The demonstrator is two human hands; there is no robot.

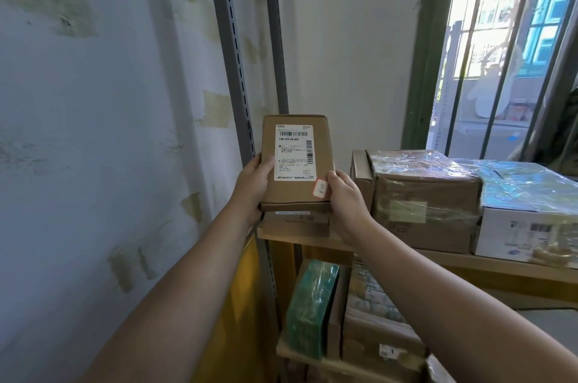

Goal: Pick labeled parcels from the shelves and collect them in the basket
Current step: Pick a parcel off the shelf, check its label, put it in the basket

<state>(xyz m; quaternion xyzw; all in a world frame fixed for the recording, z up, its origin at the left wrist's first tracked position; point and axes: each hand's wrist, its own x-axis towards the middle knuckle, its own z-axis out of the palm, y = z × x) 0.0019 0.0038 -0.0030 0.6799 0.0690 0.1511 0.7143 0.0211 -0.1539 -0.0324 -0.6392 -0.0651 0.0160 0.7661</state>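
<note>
**Labelled parcel held upright in both hands**

On the upper shelf board (469, 260), from 3 o'clock of the hands outward: a film-wrapped brown carton (428, 204), then a white box (528, 226) under the same film. At the board's 9 o'clock end, a flat brown box (294, 223). On the lower shelf (312, 357), toward 6 o'clock: a green wrapped package (312, 307) standing on edge beside a taped carton (375, 335).

Directly above the flat box, contact not discernible: the parcel (297, 195), long axis running 12 to 6 o'clock, top tilted away. White label (294, 152) facing the camera, barcode at 12 o'clock, red-edged sticker (320, 188) at the 5 o'clock corner.

Gripped at 8 o'clock by the left hand (253, 182), thumb across the front face. Gripped at 4 o'clock by the right hand (344, 195), thumb just beside the sticker. Lower half clasped between the two hands, upper half free.
</note>
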